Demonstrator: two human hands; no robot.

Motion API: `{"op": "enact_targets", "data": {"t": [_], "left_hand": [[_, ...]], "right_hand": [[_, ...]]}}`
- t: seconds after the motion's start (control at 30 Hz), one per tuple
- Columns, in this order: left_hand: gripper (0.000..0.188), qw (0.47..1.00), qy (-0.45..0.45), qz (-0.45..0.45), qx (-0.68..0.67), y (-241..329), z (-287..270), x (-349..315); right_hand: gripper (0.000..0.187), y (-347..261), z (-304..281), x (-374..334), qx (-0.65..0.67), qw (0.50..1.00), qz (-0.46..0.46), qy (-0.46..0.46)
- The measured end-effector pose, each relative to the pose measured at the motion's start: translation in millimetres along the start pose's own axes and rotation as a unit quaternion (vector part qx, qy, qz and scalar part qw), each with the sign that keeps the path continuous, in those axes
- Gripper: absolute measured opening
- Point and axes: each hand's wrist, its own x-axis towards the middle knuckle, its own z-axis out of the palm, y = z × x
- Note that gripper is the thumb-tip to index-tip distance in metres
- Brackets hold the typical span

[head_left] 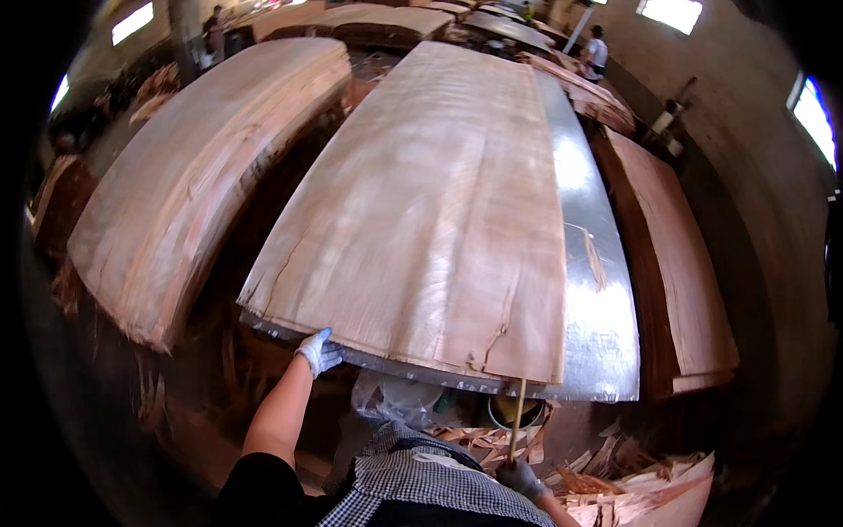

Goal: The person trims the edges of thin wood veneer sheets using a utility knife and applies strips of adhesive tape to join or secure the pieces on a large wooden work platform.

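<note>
A broad, pale wood veneer sheet (413, 211) lies over a table with a shiny metal top (588, 342), its near end close to me. My left hand (319, 352), in a light glove with blue fingertips, is closed on the sheet's near left edge. Low down at the right, my right hand (520, 479), in a dark grey glove, is closed round a thin yellowish stick (519, 420). The stick's upper end reaches the table's near edge, by a knot and crack in the veneer. Part of the right hand's grip is hidden.
Tall veneer stacks stand to the left (202, 167) and right (676, 255). Below the table are a clear plastic bag (395, 395), a bucket (505, 411) and torn veneer scraps (641, 492). A scrap strip (594, 262) lies on the metal. Another person (596, 54) stands far back right.
</note>
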Motion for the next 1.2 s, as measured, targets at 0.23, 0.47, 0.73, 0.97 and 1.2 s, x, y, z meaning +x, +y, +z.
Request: {"op": "enact_targets", "data": {"t": [0.23,0.47,0.73,0.97,1.2], "left_hand": [[0.037,0.997,0.064,0.011,-0.043,-14.1,42.4,-6.9],[0.037,0.997,0.070,0.031,-0.015,-9.6,25.3,-7.1],[0.033,0.995,0.096,0.019,-0.017,-5.3,16.5,-6.5],[0.028,0.997,0.073,0.029,0.023,-9.4,38.8,-6.5],[0.033,0.997,0.065,0.023,0.035,-1.7,34.8,13.6]], "right_hand": [[0.011,-0.1,-40.5,98.6,0.218,0.880,-0.121,0.405],[0.017,29.8,-123.6,106.7,-0.033,0.875,-0.072,0.478],[0.021,106.3,-113.8,-8.1,-0.173,0.807,0.094,0.557],[0.019,152.3,-121.0,-35.4,-0.177,0.797,0.106,0.567],[0.024,91.4,-65.1,-1.6,-0.084,0.847,0.020,0.524]]}}
